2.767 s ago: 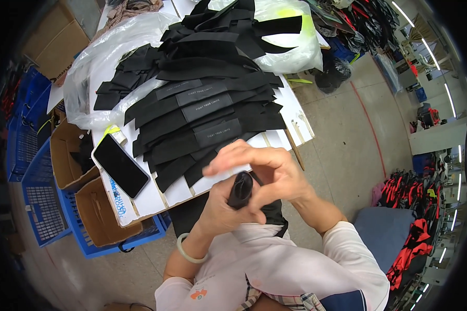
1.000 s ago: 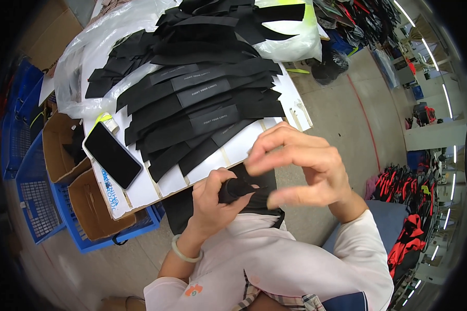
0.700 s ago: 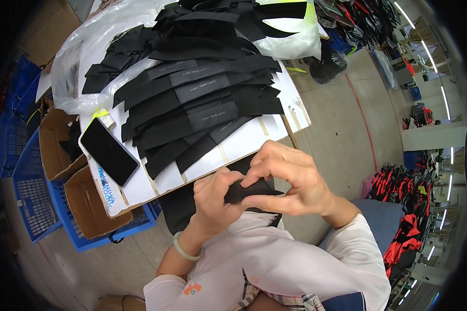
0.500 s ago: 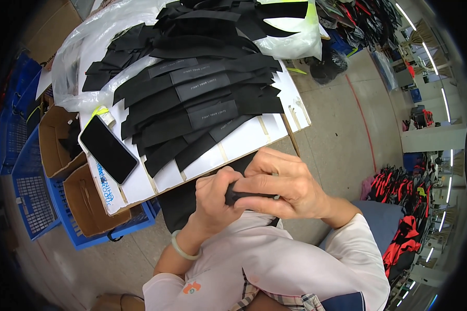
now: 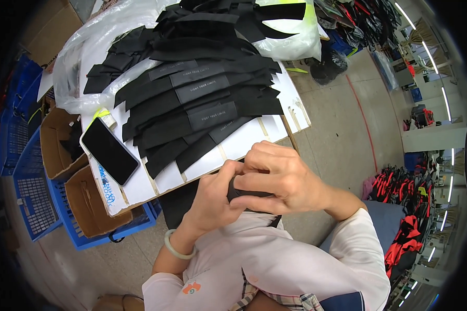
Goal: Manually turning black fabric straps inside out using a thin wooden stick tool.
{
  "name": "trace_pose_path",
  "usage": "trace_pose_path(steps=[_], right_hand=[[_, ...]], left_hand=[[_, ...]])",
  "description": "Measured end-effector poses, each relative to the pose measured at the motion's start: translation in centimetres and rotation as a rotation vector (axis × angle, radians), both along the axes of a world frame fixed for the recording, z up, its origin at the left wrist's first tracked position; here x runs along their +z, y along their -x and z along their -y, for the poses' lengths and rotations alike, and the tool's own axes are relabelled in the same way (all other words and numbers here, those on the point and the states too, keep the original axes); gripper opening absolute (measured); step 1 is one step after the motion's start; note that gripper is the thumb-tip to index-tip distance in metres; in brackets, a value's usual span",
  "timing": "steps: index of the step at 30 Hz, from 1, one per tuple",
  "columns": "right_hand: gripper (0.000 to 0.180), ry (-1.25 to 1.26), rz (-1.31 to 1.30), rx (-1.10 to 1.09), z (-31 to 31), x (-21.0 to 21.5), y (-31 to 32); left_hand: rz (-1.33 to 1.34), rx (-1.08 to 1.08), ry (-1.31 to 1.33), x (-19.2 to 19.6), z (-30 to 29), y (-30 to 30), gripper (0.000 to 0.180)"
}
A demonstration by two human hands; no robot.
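As the left hand point(image 5: 210, 199) and the right hand point(image 5: 285, 179) meet, both clamped on a matte black fabric piece point(image 5: 236, 192), their fingers hide most of its compact, rounded form; it sits before the pale shirt point(image 5: 285, 251), just off the white table point(image 5: 291, 96), on which flat black strips point(image 5: 158, 130) overlap near a phone point(image 5: 110, 151)

Bright, even indoor light; white tube lights point(image 5: 429, 56) glowing along right edge. Soft sheen on clear plastic bag point(image 5: 67, 78). Left hand point(image 5: 211, 199), right hand point(image 5: 281, 180) fairly sharp. Fisheye bending toward rim; corners black.
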State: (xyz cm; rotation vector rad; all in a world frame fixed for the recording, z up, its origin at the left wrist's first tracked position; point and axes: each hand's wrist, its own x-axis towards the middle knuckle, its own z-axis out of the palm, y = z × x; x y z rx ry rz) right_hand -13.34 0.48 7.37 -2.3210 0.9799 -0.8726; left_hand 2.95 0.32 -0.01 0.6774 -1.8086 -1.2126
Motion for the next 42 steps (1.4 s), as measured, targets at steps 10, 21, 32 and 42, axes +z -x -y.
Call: trace_pose_path(steps=[10, 21, 32, 42], right_hand=[[0.007, -0.317, 0.302, 0.019, 1.1, 0.2, 0.7], [0.013, -0.726, 0.689, -0.323, 4.2, -1.0, -0.1], [0.029, -0.376, 0.333, -0.386, 5.8, -3.3, 0.9], [0.025, -0.617, 0.987, -0.451, 7.2, -5.9, -0.7]], left_hand=[[-0.164, -0.068, -0.069, 0.2, -0.3, -0.1, 0.024], [-0.577, -0.357, -1.086, 0.5, -0.3, 0.1, 0.032], [-0.443, -0.200, -0.886, 0.4, 1.1, 0.9, 0.029], [-0.387, -0.077, -0.906, 0.4, 1.7, 0.9, 0.016]])
